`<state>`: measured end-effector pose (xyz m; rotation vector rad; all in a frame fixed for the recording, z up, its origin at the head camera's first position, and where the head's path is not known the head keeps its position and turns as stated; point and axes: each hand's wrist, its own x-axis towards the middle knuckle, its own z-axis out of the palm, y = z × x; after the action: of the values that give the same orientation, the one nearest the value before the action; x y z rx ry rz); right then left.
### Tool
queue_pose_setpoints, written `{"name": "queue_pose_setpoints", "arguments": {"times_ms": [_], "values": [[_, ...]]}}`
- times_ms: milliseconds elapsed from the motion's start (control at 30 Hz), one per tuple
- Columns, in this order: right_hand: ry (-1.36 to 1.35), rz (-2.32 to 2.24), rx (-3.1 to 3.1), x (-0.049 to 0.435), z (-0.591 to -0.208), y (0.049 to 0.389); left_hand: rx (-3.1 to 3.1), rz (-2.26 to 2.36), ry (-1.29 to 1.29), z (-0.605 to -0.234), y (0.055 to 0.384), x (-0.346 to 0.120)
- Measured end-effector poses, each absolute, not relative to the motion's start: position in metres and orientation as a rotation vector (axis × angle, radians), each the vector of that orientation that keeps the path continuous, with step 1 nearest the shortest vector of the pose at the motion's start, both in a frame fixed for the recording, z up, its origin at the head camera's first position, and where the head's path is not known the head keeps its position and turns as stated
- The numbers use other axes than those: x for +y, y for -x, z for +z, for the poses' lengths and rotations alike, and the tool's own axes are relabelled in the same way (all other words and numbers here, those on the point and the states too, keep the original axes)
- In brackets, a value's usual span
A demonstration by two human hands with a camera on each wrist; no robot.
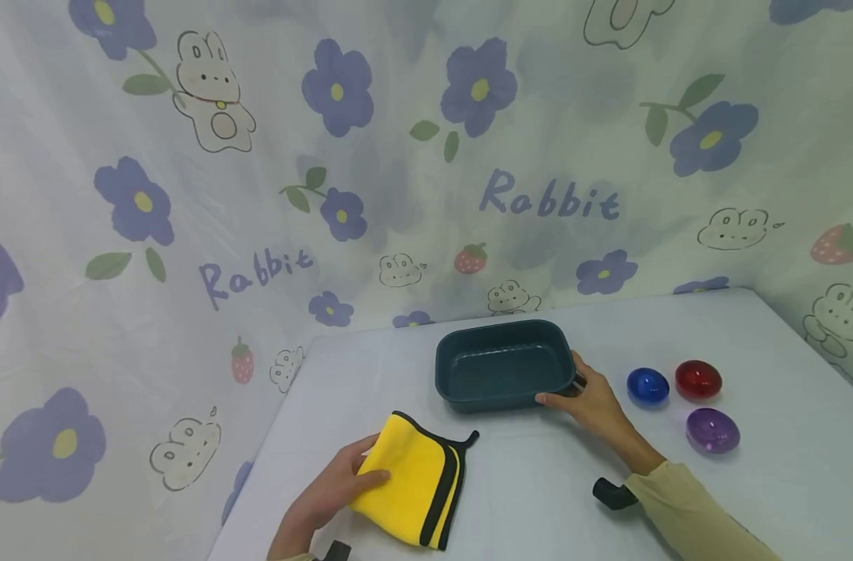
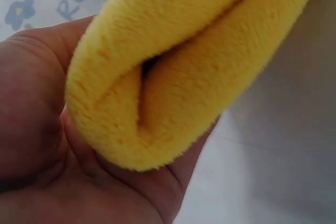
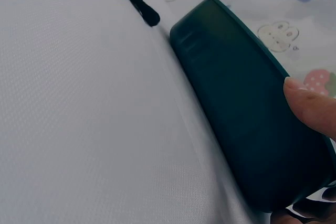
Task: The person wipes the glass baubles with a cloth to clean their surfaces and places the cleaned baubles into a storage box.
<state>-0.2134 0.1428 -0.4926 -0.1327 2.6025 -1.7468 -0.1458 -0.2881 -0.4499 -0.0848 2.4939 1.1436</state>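
Left hand (image 1: 338, 481) pinching fuzzy, folded cloth (image 1: 408, 485); right hand (image 1: 596, 403) gripping smooth, rounded-rectangular dish (image 1: 503, 370)

The right hand (image 3: 316, 109) grips a dark green dish (image 3: 239, 106)

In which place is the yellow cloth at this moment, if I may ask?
In the head view, the yellow cloth is at lower centre, held by the left hand, nearer to the camera than the dark green dish and to its left.
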Motion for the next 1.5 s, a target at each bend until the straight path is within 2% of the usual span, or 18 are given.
{"name": "queue_pose_setpoints", "arguments": {"times_ms": [133,467,1033,1267,1500], "values": [[0.122,-1.727,2.603,0.143,-0.493,0.213,2.433,1.225,0.081,-0.445,0.144,-0.288],[0.123,-1.766,2.597,0.144,-0.494,0.214,2.190,1.505,-0.160,-0.409,0.150,-0.273],[0.124,-1.769,2.604,0.145,-0.494,0.214,2.170,1.688,-0.434,-0.364,0.188,-0.241],[0.123,-1.780,2.593,0.144,-0.492,0.214,2.162,1.774,-0.485,-0.356,0.202,-0.227],[0.111,-1.768,2.578,0.141,-0.491,0.215,2.107,1.861,-0.481,-0.364,0.208,-0.216]]}}
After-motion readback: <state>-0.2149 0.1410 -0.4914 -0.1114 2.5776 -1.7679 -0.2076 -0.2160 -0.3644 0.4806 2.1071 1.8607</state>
